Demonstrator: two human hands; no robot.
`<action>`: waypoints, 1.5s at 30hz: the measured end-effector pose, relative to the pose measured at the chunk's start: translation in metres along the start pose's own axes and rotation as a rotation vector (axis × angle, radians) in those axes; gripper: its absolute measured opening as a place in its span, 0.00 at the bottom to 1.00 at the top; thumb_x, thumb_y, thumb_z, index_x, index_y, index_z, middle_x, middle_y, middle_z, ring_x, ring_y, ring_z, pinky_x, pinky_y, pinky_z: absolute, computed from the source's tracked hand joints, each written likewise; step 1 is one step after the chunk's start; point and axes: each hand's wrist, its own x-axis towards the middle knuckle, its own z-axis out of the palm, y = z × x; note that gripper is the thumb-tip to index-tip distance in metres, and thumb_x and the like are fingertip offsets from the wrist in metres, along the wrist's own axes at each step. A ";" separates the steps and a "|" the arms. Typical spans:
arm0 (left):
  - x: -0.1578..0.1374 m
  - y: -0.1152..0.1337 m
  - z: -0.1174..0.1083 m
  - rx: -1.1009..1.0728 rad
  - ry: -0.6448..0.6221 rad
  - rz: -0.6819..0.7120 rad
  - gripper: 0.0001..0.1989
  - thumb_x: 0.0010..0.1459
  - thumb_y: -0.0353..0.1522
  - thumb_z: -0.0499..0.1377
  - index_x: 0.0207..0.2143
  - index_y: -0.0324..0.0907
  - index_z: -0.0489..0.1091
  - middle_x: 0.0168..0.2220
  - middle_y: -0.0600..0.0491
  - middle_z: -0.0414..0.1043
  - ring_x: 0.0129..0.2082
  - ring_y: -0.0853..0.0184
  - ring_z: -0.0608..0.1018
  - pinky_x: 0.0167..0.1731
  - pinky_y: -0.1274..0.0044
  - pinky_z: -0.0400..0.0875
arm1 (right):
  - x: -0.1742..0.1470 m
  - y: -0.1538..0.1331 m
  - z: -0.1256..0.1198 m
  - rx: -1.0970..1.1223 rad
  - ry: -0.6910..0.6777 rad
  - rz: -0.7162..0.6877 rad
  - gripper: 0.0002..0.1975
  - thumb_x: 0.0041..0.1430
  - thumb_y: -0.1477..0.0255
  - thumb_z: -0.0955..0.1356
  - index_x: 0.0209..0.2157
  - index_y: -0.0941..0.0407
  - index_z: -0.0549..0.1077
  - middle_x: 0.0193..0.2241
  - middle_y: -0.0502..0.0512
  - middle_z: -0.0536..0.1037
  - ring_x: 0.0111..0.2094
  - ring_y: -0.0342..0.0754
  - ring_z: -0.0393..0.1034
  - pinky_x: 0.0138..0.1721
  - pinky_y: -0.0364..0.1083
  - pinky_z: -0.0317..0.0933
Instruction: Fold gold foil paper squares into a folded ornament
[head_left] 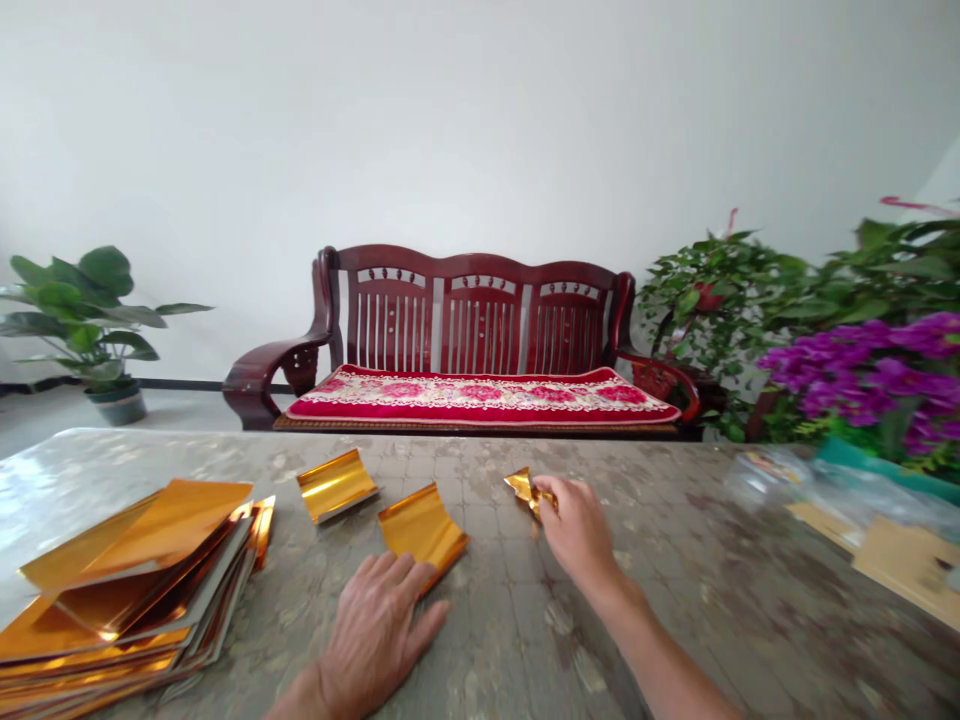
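My right hand [578, 527] pinches a small folded piece of gold foil paper [521, 484] just over the table; part of it is hidden behind the fingers. My left hand [381, 627] lies flat with its thumb spread, fingertips at the near edge of a curled gold foil sheet [424, 527]. Beyond it, to the left, sits another curled gold sheet [337, 486], touched by neither hand. On the far left rises an untidy stack of gold foil sheets [172, 540], some showing grey undersides.
A patterned table [675, 580] spans the front. Clear plastic bags [862, 490] and brown cardboard [904, 560] lie at its right edge, near purple flowers [870, 375]. Behind stands a wooden bench [480, 285] with a red floral cover [480, 393]. A potted plant [116, 402] is at left.
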 end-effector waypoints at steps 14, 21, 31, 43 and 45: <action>0.004 -0.013 0.005 -0.071 0.160 0.024 0.11 0.67 0.33 0.51 0.36 0.46 0.73 0.29 0.53 0.73 0.32 0.63 0.73 0.34 0.72 0.61 | 0.059 -0.009 0.041 -0.282 -0.162 0.115 0.12 0.56 0.72 0.66 0.41 0.54 0.77 0.32 0.60 0.81 0.46 0.58 0.68 0.44 0.52 0.53; 0.006 -0.013 0.006 -0.116 0.134 0.028 0.11 0.67 0.32 0.51 0.36 0.45 0.72 0.30 0.53 0.74 0.33 0.62 0.73 0.35 0.71 0.61 | 0.055 -0.014 0.040 -0.248 -0.170 0.082 0.12 0.57 0.69 0.67 0.43 0.51 0.77 0.34 0.57 0.81 0.46 0.55 0.67 0.44 0.50 0.51; 0.011 -0.017 0.005 -0.399 0.311 -0.108 0.10 0.66 0.34 0.53 0.39 0.45 0.74 0.36 0.51 0.76 0.38 0.63 0.76 0.40 0.71 0.68 | 0.037 -0.033 0.017 -0.049 -0.142 0.023 0.18 0.53 0.74 0.68 0.47 0.51 0.76 0.31 0.54 0.81 0.42 0.53 0.70 0.43 0.49 0.53; 0.078 0.013 -0.026 -1.517 0.004 -0.531 0.21 0.48 0.43 0.68 0.40 0.38 0.76 0.35 0.49 0.78 0.33 0.66 0.79 0.30 0.80 0.72 | 0.016 -0.081 -0.020 0.819 -0.451 -0.096 0.27 0.48 0.73 0.71 0.52 0.57 0.70 0.25 0.46 0.77 0.26 0.43 0.71 0.29 0.41 0.62; 0.078 0.019 -0.028 -1.587 -0.021 -0.598 0.23 0.46 0.46 0.70 0.36 0.36 0.76 0.30 0.51 0.77 0.27 0.70 0.77 0.25 0.83 0.69 | 0.014 -0.085 -0.021 0.788 -0.431 -0.109 0.26 0.48 0.74 0.70 0.52 0.56 0.71 0.24 0.45 0.76 0.25 0.42 0.70 0.28 0.40 0.61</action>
